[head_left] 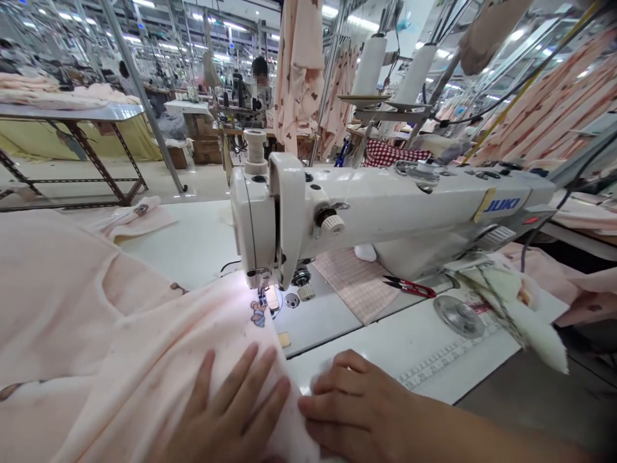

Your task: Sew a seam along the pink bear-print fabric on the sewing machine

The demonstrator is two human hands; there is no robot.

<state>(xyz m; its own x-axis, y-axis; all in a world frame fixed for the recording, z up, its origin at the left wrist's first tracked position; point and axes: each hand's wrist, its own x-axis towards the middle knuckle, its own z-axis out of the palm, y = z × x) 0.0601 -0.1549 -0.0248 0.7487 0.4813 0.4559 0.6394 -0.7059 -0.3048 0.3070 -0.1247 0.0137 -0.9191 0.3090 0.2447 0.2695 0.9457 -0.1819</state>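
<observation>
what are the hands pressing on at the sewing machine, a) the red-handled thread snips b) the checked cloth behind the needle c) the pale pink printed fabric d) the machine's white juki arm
C: the left hand and right hand both rest on the pale pink fabric, which runs up under the presser foot.

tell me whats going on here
A person sits at a white Juki sewing machine, with their left hand spread on pale pink fabric and their right hand pressing its edge against the machine table. The fabric runs under the presser foot, with a small printed cartoon motif right beside it. Red-handled thread snips lie nearby, and a co-worker sits at another machine further back.
</observation>
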